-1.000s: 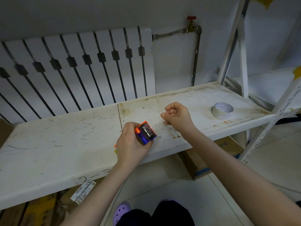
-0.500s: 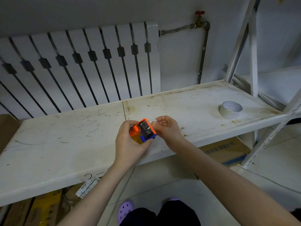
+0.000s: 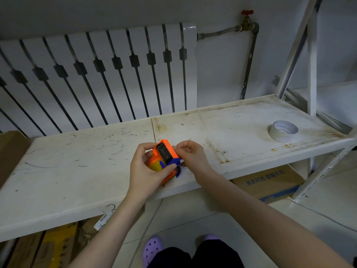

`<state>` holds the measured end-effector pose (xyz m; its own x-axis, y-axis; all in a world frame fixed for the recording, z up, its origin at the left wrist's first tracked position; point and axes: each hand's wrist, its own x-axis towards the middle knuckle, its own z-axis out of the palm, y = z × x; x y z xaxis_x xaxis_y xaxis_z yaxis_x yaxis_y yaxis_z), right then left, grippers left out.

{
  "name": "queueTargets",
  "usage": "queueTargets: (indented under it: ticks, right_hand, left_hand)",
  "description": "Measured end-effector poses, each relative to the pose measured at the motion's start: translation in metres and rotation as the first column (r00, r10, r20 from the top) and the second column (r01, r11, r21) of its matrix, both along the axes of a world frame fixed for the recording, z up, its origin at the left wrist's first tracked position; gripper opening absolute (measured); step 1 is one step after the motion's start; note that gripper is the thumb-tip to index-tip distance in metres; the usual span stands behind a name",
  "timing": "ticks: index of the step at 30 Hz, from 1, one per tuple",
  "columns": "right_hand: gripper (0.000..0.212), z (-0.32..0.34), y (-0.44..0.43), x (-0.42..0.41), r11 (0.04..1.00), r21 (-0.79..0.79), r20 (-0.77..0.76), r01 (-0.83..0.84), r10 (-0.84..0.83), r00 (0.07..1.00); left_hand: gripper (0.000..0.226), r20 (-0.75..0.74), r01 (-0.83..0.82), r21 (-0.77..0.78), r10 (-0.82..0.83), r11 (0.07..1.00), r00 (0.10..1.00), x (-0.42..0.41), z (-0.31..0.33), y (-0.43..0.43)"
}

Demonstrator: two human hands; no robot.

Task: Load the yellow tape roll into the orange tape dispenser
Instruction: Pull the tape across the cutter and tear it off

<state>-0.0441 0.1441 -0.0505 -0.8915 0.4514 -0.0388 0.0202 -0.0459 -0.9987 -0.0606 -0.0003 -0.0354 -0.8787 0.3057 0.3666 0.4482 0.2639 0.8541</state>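
My left hand (image 3: 144, 171) grips the orange tape dispenser (image 3: 166, 149) just above the white shelf (image 3: 77, 171), near its front edge. The dispenser has a black roller on top and a blue part on its near side. The yellow tape roll (image 3: 155, 165) sits inside the dispenser, and only a small patch shows between my fingers. My right hand (image 3: 191, 155) is at the dispenser's right side, its thumb and fingertips pinched together against the orange edge. Whether a tape end lies between those fingertips I cannot tell.
A pale tape roll (image 3: 283, 130) lies flat at the shelf's right end. A white radiator (image 3: 100, 74) and a pipe with a red valve (image 3: 247, 13) stand behind. Cardboard boxes (image 3: 268, 181) sit under the shelf. A shelf upright (image 3: 312, 60) rises at right.
My right hand came from the shelf surface to the dispenser's right side and pinches there. My left hand turned the dispenser so its roller faces up more.
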Motion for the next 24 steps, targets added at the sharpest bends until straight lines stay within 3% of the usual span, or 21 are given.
queueTargets:
  ticks: [9,12,14,15,16,17,19,21,24]
  right_hand:
    - [0.037,-0.005,-0.009,-0.017,0.987,0.155,0.098,0.032,-0.047,0.994]
    - [0.031,-0.014,-0.008,-0.021,0.990,0.144,0.169,-0.001,-0.024,0.985]
    - [0.011,-0.018,-0.006,-0.024,0.984,0.176,0.214,0.009,-0.047,0.976]
    - [0.005,-0.016,-0.006,-0.023,0.978,0.205,0.194,0.045,-0.086,0.977]
    - [0.014,-0.014,-0.005,-0.020,0.966,0.245,0.122,0.087,-0.119,0.985]
    - [0.021,-0.012,-0.003,-0.016,0.956,0.279,0.011,0.085,-0.091,0.996]
    - [0.037,-0.008,-0.002,-0.004,0.929,0.359,-0.137,-0.086,0.144,0.980]
    - [0.047,-0.013,-0.004,0.005,0.872,0.369,-0.098,-0.322,0.381,0.919]
    - [0.053,-0.026,0.001,0.016,0.865,0.322,0.042,-0.384,0.392,0.919]
  left_hand:
    - [0.061,0.024,0.029,0.044,-0.030,0.999,0.999,-0.005,-0.003,-0.007]
    - [0.060,0.041,0.023,0.059,-0.026,0.998,0.999,-0.006,-0.001,-0.008]
    - [0.059,0.060,0.022,0.061,-0.026,0.998,0.998,-0.007,0.000,-0.008]
    - [0.059,0.072,0.020,0.062,-0.025,0.998,0.997,-0.008,0.000,-0.009]
    - [0.059,0.086,0.015,0.059,-0.020,0.998,0.996,-0.009,0.001,-0.010]
    - [0.059,0.101,0.007,0.055,-0.013,0.998,0.995,-0.011,0.001,-0.010]
    - [0.060,0.115,-0.005,0.051,-0.001,0.999,0.993,-0.014,0.002,-0.010]
    - [0.059,0.114,-0.021,0.070,0.013,0.997,0.993,-0.014,0.003,-0.008]
    - [0.050,0.210,-0.130,0.177,0.092,0.976,0.973,-0.010,0.014,0.001]
